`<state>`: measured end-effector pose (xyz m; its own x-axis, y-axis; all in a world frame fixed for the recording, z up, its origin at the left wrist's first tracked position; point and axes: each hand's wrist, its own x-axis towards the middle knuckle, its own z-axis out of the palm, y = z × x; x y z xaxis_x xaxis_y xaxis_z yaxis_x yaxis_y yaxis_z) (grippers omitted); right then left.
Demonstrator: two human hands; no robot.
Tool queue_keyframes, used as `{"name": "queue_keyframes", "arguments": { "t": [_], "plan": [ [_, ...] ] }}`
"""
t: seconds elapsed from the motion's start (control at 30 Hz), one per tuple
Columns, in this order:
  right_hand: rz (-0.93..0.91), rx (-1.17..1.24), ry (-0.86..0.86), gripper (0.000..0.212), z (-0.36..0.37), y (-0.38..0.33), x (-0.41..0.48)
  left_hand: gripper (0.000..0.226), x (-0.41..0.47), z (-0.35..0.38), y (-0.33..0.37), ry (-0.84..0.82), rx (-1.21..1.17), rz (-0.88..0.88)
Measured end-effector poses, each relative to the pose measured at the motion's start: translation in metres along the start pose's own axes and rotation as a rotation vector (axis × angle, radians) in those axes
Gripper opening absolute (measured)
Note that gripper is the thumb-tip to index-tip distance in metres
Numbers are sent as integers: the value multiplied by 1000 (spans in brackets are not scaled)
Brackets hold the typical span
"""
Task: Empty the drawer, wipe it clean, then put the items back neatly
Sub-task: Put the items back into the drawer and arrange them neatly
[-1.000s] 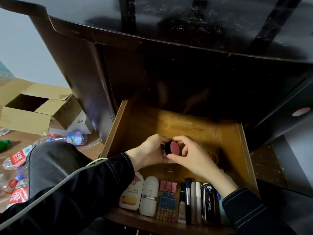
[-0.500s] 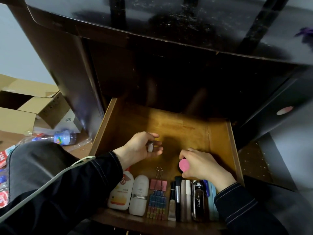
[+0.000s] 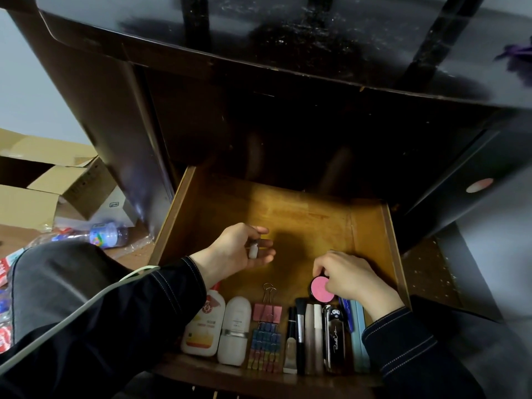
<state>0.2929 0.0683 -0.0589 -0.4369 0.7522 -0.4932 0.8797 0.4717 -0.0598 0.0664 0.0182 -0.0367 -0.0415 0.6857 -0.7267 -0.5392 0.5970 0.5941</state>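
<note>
The wooden drawer (image 3: 371, 226) is pulled out under a dark desk. My left hand (image 3: 236, 250) hovers over its bare middle and pinches a small whitish vial (image 3: 253, 250). My right hand (image 3: 349, 276) holds a round pink-topped compact (image 3: 319, 288) low on the drawer floor at the right. Along the front lie a white lotion bottle (image 3: 203, 326), a white capsule-shaped bottle (image 3: 233, 329), a pink binder clip (image 3: 267, 311) above a row of small coloured clips (image 3: 265, 348), a makeup brush (image 3: 300, 332), slim tubes and a black case (image 3: 334, 338).
The dark desk top (image 3: 288, 33) overhangs the back of the drawer. On the floor to the left stand open cardboard boxes (image 3: 43, 191) and plastic bottles (image 3: 106, 234). A dark cabinet door (image 3: 466, 180) stands right of the drawer.
My hands were together on the compact in mid-drawer. They have parted: the right lowered the compact to the right front, the left kept the small vial.
</note>
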Motion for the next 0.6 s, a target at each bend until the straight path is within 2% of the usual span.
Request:
{"name": "queue_keyframes", "arguments": {
  "t": [0.23, 0.33, 0.43, 0.53, 0.6],
  "plan": [
    [31, -17, 35, 31, 0, 0, 0, 47, -1, -1, 0, -26, 28, 0],
    [-41, 168, 175, 21, -1, -6, 3, 48, 0, -2, -1, -76, 87, 19],
    [-129, 410, 293, 35, -3, -22, 8, 54, 1, -3, -3, -119, 149, 35],
    [-241, 422, 373, 52, -2, -37, 9, 62, 2, -2, -6, -143, 280, 75],
    [-312, 431, 384, 48, 1, -43, 9, 70, 3, -3, -8, -132, 363, 107]
  ]
}}
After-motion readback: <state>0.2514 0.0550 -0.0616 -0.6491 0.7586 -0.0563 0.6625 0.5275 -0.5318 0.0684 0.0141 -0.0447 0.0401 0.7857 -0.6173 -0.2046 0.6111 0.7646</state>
